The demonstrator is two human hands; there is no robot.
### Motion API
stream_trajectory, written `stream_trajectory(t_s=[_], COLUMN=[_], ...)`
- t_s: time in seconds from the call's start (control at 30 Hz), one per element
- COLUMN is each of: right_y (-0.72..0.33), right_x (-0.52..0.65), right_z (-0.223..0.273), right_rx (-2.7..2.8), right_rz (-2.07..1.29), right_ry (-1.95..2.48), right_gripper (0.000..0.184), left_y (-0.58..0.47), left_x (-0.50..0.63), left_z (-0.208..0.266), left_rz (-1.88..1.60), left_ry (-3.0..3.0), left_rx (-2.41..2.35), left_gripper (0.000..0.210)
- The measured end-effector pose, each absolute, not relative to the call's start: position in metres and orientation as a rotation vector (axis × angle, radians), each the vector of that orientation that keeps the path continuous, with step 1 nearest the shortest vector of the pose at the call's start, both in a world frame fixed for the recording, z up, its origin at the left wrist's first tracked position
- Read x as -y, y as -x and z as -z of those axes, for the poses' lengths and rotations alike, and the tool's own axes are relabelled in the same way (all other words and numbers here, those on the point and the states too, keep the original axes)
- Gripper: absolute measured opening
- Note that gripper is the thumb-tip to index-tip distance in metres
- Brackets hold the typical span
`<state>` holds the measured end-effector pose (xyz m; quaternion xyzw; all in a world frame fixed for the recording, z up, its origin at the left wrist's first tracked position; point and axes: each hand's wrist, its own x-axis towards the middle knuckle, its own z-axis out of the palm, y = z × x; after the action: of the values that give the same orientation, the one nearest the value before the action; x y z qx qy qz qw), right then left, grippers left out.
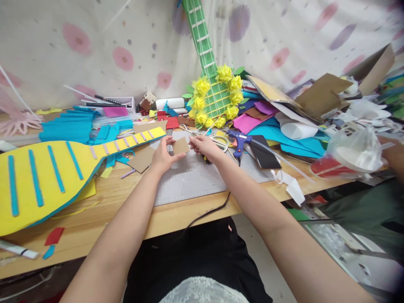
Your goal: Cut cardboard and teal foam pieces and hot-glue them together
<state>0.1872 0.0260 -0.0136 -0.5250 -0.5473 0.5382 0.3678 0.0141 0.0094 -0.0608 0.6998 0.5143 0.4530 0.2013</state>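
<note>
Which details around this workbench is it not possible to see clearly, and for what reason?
All in the head view:
Cardboard square in the left hand: its far side is hidden by its near face.
Right hand: anything between its fingertips is too small to tell.
Green toy guitar: neck cut off by the top edge.
Yellow toy guitar: body cut off by the left edge.
Co-worker's arm: blurred, cut off at right.

I can see 1 bagged red-and-white tub [328, 166] and 1 white pen [15, 248] near the tabletop's [116, 185] front edge, 1 phone [264, 152] farther in.
</note>
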Motion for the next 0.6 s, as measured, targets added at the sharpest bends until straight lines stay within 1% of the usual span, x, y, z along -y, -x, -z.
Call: stream_trajectory(t_s=[0.07,0.1,0.23,0.37,0.6], right_y=[-0.189,-0.189,-0.183,-0.176,-0.175], right_x=[-0.022,-0.02,-0.019,-0.023,-0.028], right_z=[0.013,0.013,0.014,0.013,0.015], right_rx=[1.468,1.5,1.482,1.395,1.348], right_rz=[-1.45,-1.45,-1.342,-1.328,-1.31], right_ry=[1.232,1.203,1.26,1.273,1.311], right_gripper=[0.01,0.009,0.016,0.021,0.014], left_y=[-0.014,-0.014,-0.015,-0.016,-0.017], left_x=[-0.01,-0.01,-0.01,-0.01,-0.009], left_z=[0.061,0.061,0.063,0.064,0.063], left_rz=[-1.278,-1.282,-1.275,-1.254,-1.225], left_ry=[-1.958,-1.963,-1.989,-1.981,-1.974], left_rx=[-1.439,-1.436,-1.382,-1.373,-1.353], left_gripper=[0.069,0.069,0.07,0.069,0.069])
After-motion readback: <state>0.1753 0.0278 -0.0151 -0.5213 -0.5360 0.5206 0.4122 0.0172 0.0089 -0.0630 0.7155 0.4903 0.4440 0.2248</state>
